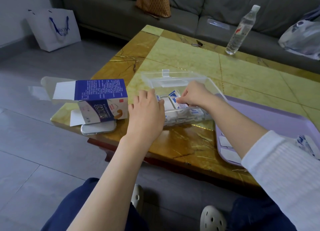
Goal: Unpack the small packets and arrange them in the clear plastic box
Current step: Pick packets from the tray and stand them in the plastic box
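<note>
right hand (194, 95) pinched a small white-and-blue packet (181, 105) inside the clear plastic box (173, 80); left hand (147, 111), fingers loosely spread, rested against its near-left wall.

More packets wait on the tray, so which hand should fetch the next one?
Probably the right hand: the lilac plastic tray lies on its side, while the left hand steadies the clear plastic box.

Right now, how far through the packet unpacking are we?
Mostly done, it seems. The carton lies opened on its side, and the clear plastic box already holds rows of packets. In hand: the right hand is pressing one packet into the box while the left hand rests at the box's near-left end. Left: a few packets on the purple tray, partly hidden by the sleeve.
</note>
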Tool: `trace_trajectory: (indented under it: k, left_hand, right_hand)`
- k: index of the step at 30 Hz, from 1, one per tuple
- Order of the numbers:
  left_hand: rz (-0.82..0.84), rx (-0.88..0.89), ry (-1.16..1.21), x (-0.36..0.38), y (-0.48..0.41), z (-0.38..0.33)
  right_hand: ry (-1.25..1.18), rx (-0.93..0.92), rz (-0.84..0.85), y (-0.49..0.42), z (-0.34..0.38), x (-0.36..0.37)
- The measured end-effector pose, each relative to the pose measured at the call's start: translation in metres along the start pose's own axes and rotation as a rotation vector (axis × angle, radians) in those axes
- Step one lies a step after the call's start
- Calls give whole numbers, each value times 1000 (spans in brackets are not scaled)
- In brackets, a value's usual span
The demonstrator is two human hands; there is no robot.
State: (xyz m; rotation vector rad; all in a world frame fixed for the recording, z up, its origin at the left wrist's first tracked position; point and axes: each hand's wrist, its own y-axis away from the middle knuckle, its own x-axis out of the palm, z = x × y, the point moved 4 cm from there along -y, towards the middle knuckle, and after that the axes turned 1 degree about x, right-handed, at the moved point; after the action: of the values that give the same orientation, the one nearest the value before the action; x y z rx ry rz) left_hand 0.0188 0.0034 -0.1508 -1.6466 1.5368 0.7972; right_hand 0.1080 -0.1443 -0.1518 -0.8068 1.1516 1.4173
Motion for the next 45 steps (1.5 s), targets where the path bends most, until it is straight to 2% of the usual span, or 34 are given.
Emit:
trace_trajectory:
  k: [13,22,30,34,37,42,45]
  left_hand:
    - [-18,9,32,1,0,-1]
    - [-24,7,45,3,0,-3]
    - [-38,8,42,7,-1,-8]
    - [-44,-9,46,9,-1,-12]
    - [-50,-8,50,10,0,-13]
    - [-44,-16,65,10,-1,-11]
    - [-39,-17,70,10,-1,-11]
  right_hand:
    - [117,15,-34,3,5,-1]
    - [-7,29,13,3,0,3]
    - [103,-27,-153,10,-17,-20]
    - [117,27,-31,10,-28,-23]
    - [36,89,82,6,-31,-21]
    - [-87,109,176,1,-24,-13]
    - [-107,115,177,-1,-23,-10]
